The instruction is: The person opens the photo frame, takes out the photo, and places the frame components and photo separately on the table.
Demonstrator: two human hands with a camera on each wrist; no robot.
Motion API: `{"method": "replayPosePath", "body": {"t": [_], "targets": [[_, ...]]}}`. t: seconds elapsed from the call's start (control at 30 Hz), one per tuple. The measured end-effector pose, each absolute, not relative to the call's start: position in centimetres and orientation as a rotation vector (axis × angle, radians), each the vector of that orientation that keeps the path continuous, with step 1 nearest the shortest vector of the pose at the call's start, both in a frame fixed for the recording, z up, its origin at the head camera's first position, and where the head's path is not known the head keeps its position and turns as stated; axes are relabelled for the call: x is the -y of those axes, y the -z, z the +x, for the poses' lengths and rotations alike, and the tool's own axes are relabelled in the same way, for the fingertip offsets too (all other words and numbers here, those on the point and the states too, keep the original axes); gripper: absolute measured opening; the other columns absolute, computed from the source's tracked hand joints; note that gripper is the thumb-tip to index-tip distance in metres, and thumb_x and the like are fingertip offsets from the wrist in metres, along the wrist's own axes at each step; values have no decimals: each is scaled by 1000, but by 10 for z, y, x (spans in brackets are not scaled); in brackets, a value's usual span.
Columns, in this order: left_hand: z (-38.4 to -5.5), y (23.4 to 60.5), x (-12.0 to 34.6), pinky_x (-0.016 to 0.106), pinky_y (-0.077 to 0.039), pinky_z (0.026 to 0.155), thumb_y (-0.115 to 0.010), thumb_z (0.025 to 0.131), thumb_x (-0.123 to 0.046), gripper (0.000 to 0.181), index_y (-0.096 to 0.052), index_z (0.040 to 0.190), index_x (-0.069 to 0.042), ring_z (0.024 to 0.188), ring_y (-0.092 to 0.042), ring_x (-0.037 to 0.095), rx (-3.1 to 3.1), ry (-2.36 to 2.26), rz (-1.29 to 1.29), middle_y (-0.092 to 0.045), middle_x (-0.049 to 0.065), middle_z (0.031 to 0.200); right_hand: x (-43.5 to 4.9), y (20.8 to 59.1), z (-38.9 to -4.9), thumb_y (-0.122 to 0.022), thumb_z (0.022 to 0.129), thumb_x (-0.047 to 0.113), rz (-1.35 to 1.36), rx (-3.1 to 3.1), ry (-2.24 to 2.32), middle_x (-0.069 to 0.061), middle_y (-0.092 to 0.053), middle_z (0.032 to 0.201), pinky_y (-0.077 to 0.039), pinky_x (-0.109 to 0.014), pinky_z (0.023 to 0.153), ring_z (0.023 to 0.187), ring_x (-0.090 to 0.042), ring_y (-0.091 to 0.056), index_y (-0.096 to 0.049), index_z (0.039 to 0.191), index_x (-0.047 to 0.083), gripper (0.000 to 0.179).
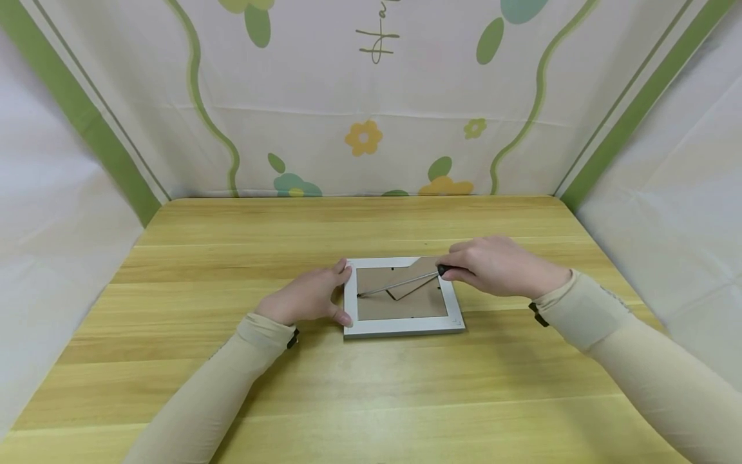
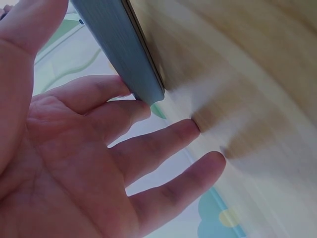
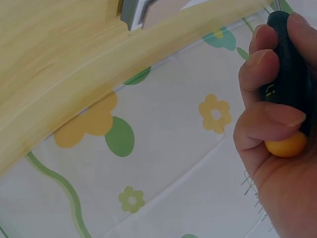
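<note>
A white picture frame [image 1: 404,327] lies back side up on the wooden table, with a brown backing board [image 1: 417,308] and small dark tabs along its inner edges. My left hand [image 1: 310,293] rests at the frame's left side, thumb on the near corner and a finger at the far one. Its other fingers [image 2: 168,193] stretch out towards the tabletop in the left wrist view. My right hand [image 1: 501,264] grips a screwdriver [image 3: 285,64] by its dark handle with a yellow end. The thin metal shaft slants left across the backing, its tip at the left tab.
The wooden table [image 1: 394,399] extends around the frame on all sides. A pale cloth [image 1: 301,84] printed with flowers and leaves hangs behind the table's far edge. White cloth [image 1: 678,193] also hangs along the right side.
</note>
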State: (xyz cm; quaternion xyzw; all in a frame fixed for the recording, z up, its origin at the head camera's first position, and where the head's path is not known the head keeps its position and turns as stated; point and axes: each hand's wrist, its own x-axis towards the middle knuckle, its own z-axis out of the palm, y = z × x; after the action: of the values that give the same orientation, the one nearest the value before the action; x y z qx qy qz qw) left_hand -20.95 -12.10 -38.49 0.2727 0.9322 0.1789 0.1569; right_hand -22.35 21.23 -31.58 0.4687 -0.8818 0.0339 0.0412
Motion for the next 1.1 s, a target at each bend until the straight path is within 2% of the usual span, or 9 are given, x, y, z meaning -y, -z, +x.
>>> {"method": "replayPosePath", "body": {"t": [0.1,0.17,0.27,0.4,0.67,0.93,1.1], "targets": [[-209,385,121,45,-31,112,-83,73,-42,106,-29,153,3,141,-34,37,-2671,-511,780,-18,23,160,-207,310,-223,-70,94,20,1446,2705,-84,10,-59,79,-43,-26,54,60,-3,-46,-73,102,13,11],[-209,385,121,45,-32,112,-83,73,-42,105,-30,153,3,140,-34,37,-2673,-510,784,-18,24,159,-202,304,-223,-69,94,18,1459,2702,-62,10,-55,75,-40,-26,52,58,-4,-44,-70,93,15,4],[-209,385,122,45,-31,112,-83,74,-42,105,-30,152,3,140,-34,37,-2676,-511,787,-18,24,159,-194,296,-223,-69,95,18,1468,2688,2,9,-45,68,-34,-26,49,55,-6,-38,-59,78,18,20],[-208,384,123,45,-31,113,-84,74,-41,105,-30,152,4,141,-33,38,-2676,-516,788,-18,24,159,-181,284,-221,-69,95,19,1446,2697,130,9,-38,64,-27,-26,47,52,-8,-34,-46,69,20,34],[-207,384,125,46,-31,112,-84,74,-40,105,-30,152,4,141,-33,38,-2674,-521,770,-18,24,159,-159,267,-213,-69,95,21,1457,2650,332,9,-42,63,-28,-27,44,49,-11,-35,-49,66,19,35],[-210,387,124,45,-32,112,-83,74,-43,106,-29,153,3,140,-35,38,-2678,-505,801,-18,24,159,-137,248,-211,-75,88,19,1498,2569,454,8,-42,58,-32,-27,43,47,-10,-31,-57,64,16,30],[-210,387,123,45,-31,112,-83,74,-44,106,-30,153,3,141,-34,37,-2678,-500,797,-18,23,159,-120,235,-211,-76,87,21,1482,2620,540,8,-39,57,-31,-28,43,50,-11,-28,-53,58,19,38]]}}
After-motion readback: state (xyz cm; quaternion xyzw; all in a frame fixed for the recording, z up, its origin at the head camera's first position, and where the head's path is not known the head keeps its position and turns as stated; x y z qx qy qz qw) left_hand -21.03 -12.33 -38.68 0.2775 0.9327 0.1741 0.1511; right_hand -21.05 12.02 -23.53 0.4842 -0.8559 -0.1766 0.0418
